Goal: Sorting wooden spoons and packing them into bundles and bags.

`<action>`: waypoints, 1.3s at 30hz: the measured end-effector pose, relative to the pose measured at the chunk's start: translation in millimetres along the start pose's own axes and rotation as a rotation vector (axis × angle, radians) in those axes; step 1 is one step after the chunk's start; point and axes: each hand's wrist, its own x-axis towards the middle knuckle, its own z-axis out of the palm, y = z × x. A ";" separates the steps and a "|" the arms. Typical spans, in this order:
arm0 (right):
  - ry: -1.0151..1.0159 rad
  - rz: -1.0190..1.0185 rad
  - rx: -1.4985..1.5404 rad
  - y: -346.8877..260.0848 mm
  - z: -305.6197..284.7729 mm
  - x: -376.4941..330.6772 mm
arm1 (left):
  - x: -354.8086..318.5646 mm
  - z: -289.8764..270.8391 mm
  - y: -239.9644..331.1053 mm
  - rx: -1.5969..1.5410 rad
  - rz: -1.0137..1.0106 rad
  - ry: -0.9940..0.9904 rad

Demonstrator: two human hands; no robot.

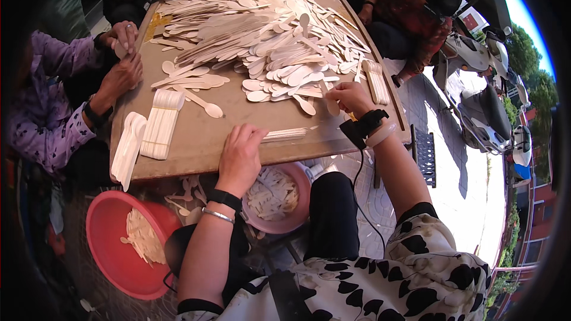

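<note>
— What's the person in the spotted top got hold of?

— The right hand (348,98), just right of centre in the frame, is pinched round a wooden spoon (331,104) at the lower edge of the big spoon heap (267,35). The left hand (241,154), a little below centre, lies knuckles up on the tabletop (202,137), fingers curled onto a thin bundle of flat sticks (285,134); whether it truly grips them I cannot tell.

— And round about?

— The heap fills the upper middle of the frame. At the left edge of the tabletop sits a neat stack of sticks (160,123), with a row of pale spoons (128,148) just beside it. Another tidy stack (376,80) lies at the right edge. Below the tabletop, a pink bowl (294,217) holds wooden pieces near the person's knee, and a red basin (113,249) at lower left holds more.

— Anyone else?

— A person in a purple sleeve (50,125) at the left has both hands at the tabletop edge, and another sits at the upper right
</note>
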 end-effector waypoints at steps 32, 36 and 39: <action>-0.427 -0.264 0.003 -2.8 63.8 -56.3 | 4.9 9.5 -10.5 -0.034 0.042 0.016; -0.386 -0.488 -0.030 4.0 78.1 -56.7 | 4.1 8.7 -6.2 -0.012 -0.006 -0.009; 0.127 -1.189 -0.338 -4.2 87.5 -88.4 | -0.4 9.0 -11.1 0.033 0.064 -0.012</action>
